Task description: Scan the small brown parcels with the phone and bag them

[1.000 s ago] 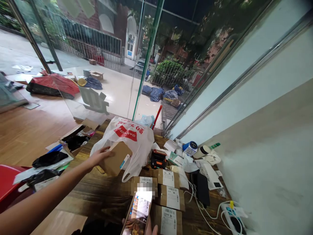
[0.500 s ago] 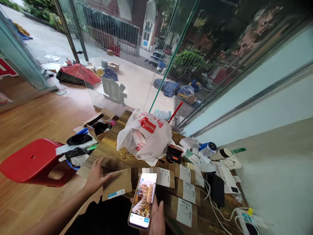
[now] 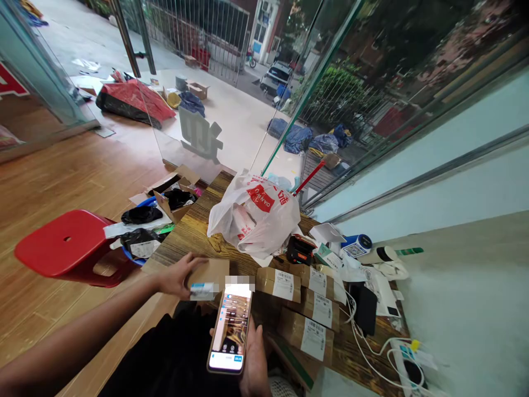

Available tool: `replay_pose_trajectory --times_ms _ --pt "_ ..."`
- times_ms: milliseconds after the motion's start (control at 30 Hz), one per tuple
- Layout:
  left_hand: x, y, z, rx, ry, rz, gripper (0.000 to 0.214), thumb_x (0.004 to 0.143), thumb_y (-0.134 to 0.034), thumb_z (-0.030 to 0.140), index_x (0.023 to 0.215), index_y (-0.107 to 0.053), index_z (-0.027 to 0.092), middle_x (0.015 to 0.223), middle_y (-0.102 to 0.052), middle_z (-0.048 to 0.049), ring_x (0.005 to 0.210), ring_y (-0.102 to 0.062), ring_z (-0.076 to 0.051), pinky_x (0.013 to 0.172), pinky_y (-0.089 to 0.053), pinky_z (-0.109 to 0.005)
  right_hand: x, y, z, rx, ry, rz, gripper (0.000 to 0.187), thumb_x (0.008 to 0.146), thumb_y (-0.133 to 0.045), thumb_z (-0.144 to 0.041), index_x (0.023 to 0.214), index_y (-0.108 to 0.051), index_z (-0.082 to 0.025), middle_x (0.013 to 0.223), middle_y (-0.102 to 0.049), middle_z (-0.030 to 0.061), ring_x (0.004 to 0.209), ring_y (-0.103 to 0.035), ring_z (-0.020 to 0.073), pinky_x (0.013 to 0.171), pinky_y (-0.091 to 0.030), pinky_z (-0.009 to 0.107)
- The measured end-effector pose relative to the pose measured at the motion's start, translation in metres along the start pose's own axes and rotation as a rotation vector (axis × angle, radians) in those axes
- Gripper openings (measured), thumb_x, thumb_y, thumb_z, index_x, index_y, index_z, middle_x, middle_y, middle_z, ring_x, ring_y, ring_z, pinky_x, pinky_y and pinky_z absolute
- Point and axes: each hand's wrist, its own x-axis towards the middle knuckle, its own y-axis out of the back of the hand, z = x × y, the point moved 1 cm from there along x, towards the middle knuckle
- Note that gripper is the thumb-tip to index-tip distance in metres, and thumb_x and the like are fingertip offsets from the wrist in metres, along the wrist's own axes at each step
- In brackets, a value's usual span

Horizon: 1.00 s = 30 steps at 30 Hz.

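Glass walls stand at the top of the frame, with a street and green bushes behind them. Brown wood floor fills the left side. A red stool sits on it at the middle left. Just right of the stool is an open box with black bags in it.

A dark wood tabletop runs from the middle of the frame down to the lower right. A big white bag with red print sits in the middle of it. Just right of the bag is a small black printer. Below these lie brown parcels with white labels, close together. White cables curl at the lower right.

The 2 hands are at the bottom of the frame. The left hand comes in from the lower left and is closed around the left end of a small brown box, thumb on top. The box is at the near edge of the tabletop, just left of the parcels. I cannot tell if it rests on the wood. It has a blue and white sticker on its near side.

The right hand is at the bottom middle. It grips a phone from below, with the lit screen facing up. The top of the phone is just beside the small brown box.
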Motion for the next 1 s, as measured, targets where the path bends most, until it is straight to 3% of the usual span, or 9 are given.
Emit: replay_pose_trajectory --times_ms 167,300,400,667,1000 --pt "0.023 0.034 -0.025 -0.084 0.076 0.008 0.078 0.068 -0.059 0.035 0.141 -0.039 0.015 0.128 -0.050 -0.0154 0.123 -0.049 -0.031 0.108 -0.036 -0.042 0.001 -0.041 0.006 0.009 -0.096 -0.099 0.073 0.070 -0.057 -0.077 0.116 -0.067 -0.021 0.097 -0.075 0.0108 0.082 -0.070 0.0296 0.070 -0.055 0.046" --pt "0.031 0.038 -0.033 -0.110 0.058 -0.027 0.076 0.072 -0.058 0.042 0.141 -0.043 0.015 0.128 -0.053 -0.0159 0.124 -0.051 -0.031 0.110 -0.035 -0.042 0.009 -0.075 0.010 0.054 -0.129 -0.208 0.079 0.066 -0.060 -0.079 0.122 -0.062 -0.023 0.106 -0.073 0.0102 0.085 -0.069 0.0266 0.076 -0.056 0.047" --pt "0.032 0.036 -0.034 -0.121 0.048 -0.035 0.077 0.073 -0.059 0.050 0.141 -0.045 0.017 0.134 -0.050 -0.0157 0.130 -0.046 -0.033 0.113 -0.030 -0.043 0.011 -0.089 0.010 0.121 -0.144 -0.297 0.076 0.070 -0.059 -0.077 0.126 -0.058 -0.025 0.109 -0.072 0.0084 0.087 -0.069 0.0247 0.081 -0.055 0.046" --pt "0.036 0.033 -0.041 -0.123 0.044 -0.121 0.089 0.074 -0.054 0.059 0.147 -0.033 0.011 0.142 -0.039 -0.0202 0.136 -0.035 -0.036 0.116 -0.021 -0.050 0.005 -0.090 0.009 0.044 -0.114 -0.296 0.076 0.074 -0.052 -0.078 0.126 -0.057 -0.023 0.110 -0.073 0.0092 0.082 -0.071 0.0243 0.085 -0.053 0.044" --pt "0.037 0.035 -0.035 -0.115 0.049 -0.153 0.088 0.077 -0.051 0.056 0.147 -0.031 0.006 0.141 -0.037 -0.0232 0.135 -0.035 -0.036 0.117 -0.020 -0.047 0.010 -0.087 0.016 0.162 -0.146 -0.302 0.066 0.073 -0.059 -0.074 0.121 -0.060 -0.027 0.105 -0.074 0.0037 0.083 -0.070 0.0229 0.084 -0.054 0.045"
